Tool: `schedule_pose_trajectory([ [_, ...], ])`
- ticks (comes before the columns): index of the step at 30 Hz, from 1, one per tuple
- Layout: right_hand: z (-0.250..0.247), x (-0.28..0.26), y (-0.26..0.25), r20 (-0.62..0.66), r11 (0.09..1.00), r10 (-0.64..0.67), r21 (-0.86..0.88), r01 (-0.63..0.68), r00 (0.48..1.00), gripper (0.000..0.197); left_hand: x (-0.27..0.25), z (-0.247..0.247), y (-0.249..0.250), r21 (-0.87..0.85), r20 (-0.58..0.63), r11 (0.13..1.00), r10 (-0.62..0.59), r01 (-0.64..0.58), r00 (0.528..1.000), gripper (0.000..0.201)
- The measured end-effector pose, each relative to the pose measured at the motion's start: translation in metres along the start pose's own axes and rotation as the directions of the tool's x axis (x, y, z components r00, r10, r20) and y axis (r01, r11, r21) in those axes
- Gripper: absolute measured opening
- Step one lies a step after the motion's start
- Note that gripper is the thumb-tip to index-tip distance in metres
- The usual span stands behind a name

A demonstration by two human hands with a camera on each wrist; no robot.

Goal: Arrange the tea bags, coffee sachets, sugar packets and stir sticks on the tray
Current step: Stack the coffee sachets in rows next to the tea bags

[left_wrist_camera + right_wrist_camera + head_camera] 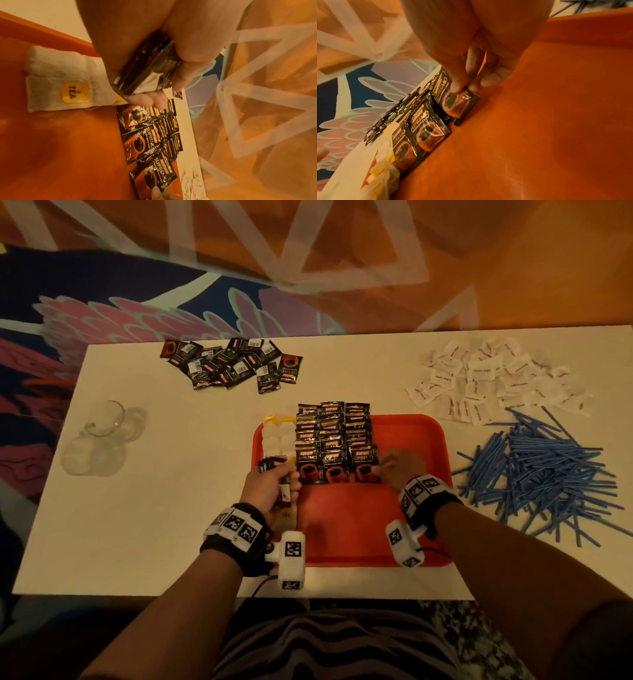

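**Third coffee column: front sachet going down**

I see the right hand (pixel 471 70) pinching the near corner of the front sachet (pixel 458 102) in the right-hand column, thumb on top, fingers (pixel 491 79) curled beside it on the tray (pixel 556 108). The sachet lies flat or nearly so, overlapping the one behind. The left hand (pixel 270 484) is closed round a spare stack of sachets (pixel 147 70), held over the tray's left edge above the tea bags (pixel 279 436).

To do it well, I'd say: line the front edge up with the two neighbours, keep the same overlap as the rows behind, press flat before letting go. The foil looks slick, so lift off straight up or the row may skew. Keep the left stack clear of the tea bags.

Where things are: three overlapped columns of coffee sachets (pixel 334 443) run from the tray's far edge toward the middle, tea bags in two columns at their left. The right half of the tray is bare. Off the tray: loose coffee pile (pixel 233 364) far left, sugar packets (pixel 496 378) far right, stir sticks (pixel 541 474) beside the tray's right edge, none arranged yet.

Views: only the right wrist shows the pinch itself. The left wrist shows the stack edge-on and a "TEA" tag; the count is unreadable. Only the head view shows the piles and a glass jug (pixel 102 436) at left.
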State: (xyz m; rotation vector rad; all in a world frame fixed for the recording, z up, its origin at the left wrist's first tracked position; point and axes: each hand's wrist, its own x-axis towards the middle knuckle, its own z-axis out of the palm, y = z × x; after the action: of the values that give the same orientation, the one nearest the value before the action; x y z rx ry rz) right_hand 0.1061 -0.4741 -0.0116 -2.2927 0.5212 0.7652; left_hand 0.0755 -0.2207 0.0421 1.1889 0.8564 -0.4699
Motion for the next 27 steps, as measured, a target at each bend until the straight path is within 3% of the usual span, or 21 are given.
schedule_pose_trajectory([
  [6,0.008,0.007,-0.009,-0.064,0.994,0.057,0.097,-0.050,0.996,0.021,-0.011,-0.004,0.004,-0.031,0.016,1.000,0.004,-0.003,1.000,0.011],
  [16,0.012,0.004,-0.011,-0.100,0.990,0.110,0.101,-0.100,0.989,0.017,-0.013,-0.007,0.001,-0.049,0.042,0.999,0.001,0.001,0.999,0.013],
  [22,0.001,-0.003,-0.008,-0.108,0.991,0.094,0.105,-0.082,0.990,0.018,-0.012,-0.007,-0.001,-0.126,0.069,0.989,-0.067,0.076,0.995,0.021],
  [27,-0.013,-0.020,-0.016,-0.109,0.998,0.016,0.066,-0.009,0.994,0.022,-0.015,0.002,0.003,-0.023,0.061,1.000,0.016,-0.014,0.998,0.020],
])
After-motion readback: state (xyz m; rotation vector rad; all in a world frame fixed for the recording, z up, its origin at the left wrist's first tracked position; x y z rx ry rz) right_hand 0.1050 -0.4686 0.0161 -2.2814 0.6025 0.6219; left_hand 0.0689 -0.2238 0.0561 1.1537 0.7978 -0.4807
